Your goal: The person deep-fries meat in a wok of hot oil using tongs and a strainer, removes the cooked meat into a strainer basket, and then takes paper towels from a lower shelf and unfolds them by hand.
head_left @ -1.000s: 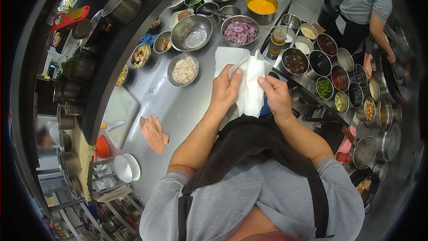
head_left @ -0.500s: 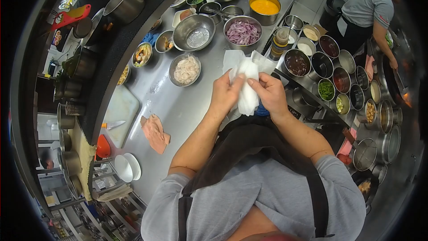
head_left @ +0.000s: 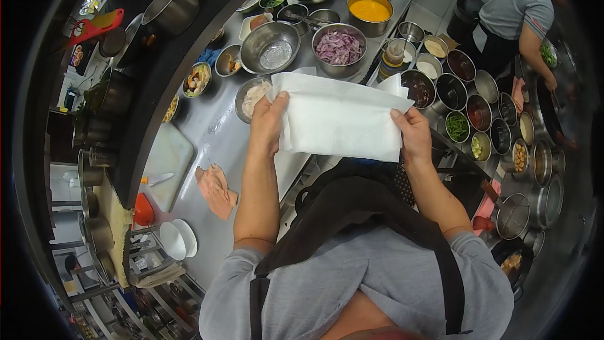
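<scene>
A white paper towel [head_left: 343, 116] is stretched out flat in front of my apron, several layers showing along its upper edge. My left hand [head_left: 267, 119] grips its left side, thumb on top. At the right side my right hand [head_left: 412, 132] pinches it the same way. Partly hidden behind the towel and my left hand is a bowl of pale, whitish pieces [head_left: 254, 96]. Beyond the towel stand a bowl of sliced red onion [head_left: 340, 47] and an empty metal bowl [head_left: 270, 48]. A crumpled pinkish cloth [head_left: 217, 190] lies on the steel counter left of my forearm.
A knife [head_left: 158, 179] rests on the white cutting board [head_left: 168, 157] at left. White bowls [head_left: 176, 239] sit at the counter's near edge. Sauce and ingredient containers [head_left: 452, 91] crowd the right side. A co-worker [head_left: 519, 3] stands at a pan, far right.
The paper towel, bunched between both hands before, is now spread wide. My hands have moved apart, left hand leftward and right hand rightward. The flame at the co-worker's pan no longer shows.
</scene>
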Demonstrator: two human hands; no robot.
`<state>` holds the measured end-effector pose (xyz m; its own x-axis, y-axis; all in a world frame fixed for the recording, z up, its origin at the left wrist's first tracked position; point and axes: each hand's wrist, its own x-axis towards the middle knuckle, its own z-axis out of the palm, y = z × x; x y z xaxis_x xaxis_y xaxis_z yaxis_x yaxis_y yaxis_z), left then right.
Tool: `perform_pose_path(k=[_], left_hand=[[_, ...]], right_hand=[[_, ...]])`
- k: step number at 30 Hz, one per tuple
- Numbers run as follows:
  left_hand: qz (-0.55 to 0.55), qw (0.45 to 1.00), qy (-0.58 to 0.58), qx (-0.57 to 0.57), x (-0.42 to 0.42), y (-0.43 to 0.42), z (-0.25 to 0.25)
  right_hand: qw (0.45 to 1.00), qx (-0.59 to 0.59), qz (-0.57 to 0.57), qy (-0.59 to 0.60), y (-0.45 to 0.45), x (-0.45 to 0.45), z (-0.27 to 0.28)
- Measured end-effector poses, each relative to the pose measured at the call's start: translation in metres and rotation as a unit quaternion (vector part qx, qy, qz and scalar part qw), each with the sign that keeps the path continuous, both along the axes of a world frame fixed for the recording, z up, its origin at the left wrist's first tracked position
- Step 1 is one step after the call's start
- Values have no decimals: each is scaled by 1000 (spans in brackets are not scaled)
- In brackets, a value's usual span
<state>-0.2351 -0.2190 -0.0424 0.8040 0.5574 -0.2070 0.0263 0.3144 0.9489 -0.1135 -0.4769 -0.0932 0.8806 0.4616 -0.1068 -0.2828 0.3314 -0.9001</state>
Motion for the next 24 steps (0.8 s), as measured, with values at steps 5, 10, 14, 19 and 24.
perform_pose_path(k=[5,10,14,19,24], left_hand=[[-1,999,25,-42,1,-8,1],[19,998,20,-52,-5,-4,-6],[-29,998,56,-25,-21,-2,4],[-10,996,-24,-81,-33,-3,11],[44,994,94,24,-47,25,8]], right_hand=[[999,17,17,46,2,-6,-5],[997,44,59,35,-7,-18,5],[979,-46,197,32,-29,-23,5],[976,-50,198,77,-27,-47,16],[906,-169,352,-164,-33,-80,31]])
